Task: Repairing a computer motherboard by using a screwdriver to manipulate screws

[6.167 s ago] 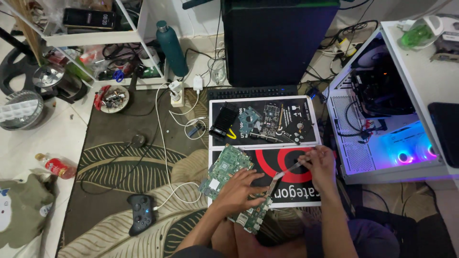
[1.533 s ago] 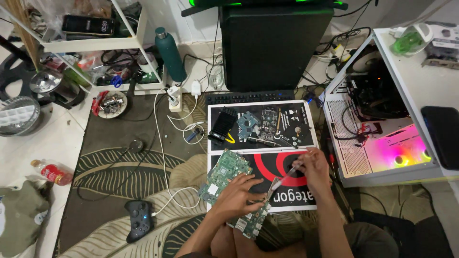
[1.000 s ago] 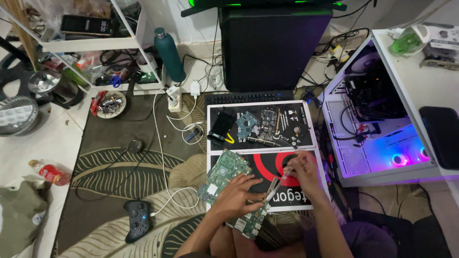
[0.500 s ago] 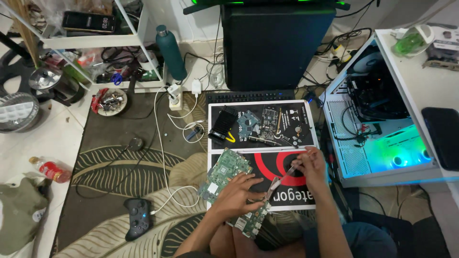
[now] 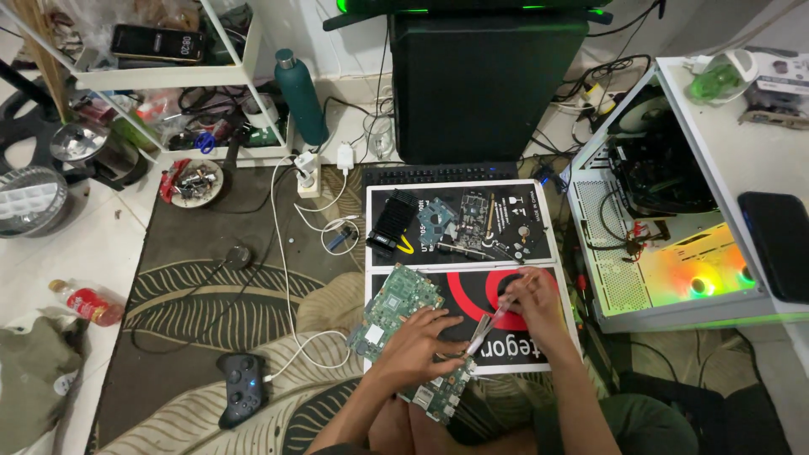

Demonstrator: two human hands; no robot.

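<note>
- Head view: your left hand [image 5: 419,344] lies flat with fingers spread on the green circuit board [image 5: 403,305], pressing it down.
- The board rests on the near left corner of the black and red mat [image 5: 472,291], partly overhanging it.
- Your right hand [image 5: 528,297] is closed around metal tweezers [image 5: 483,330], whose tips reach the board beside your left fingers.
- A black game controller [image 5: 240,385] lies well left of the mat; a lit white computer case [image 5: 666,244] stands to its right.
</note>
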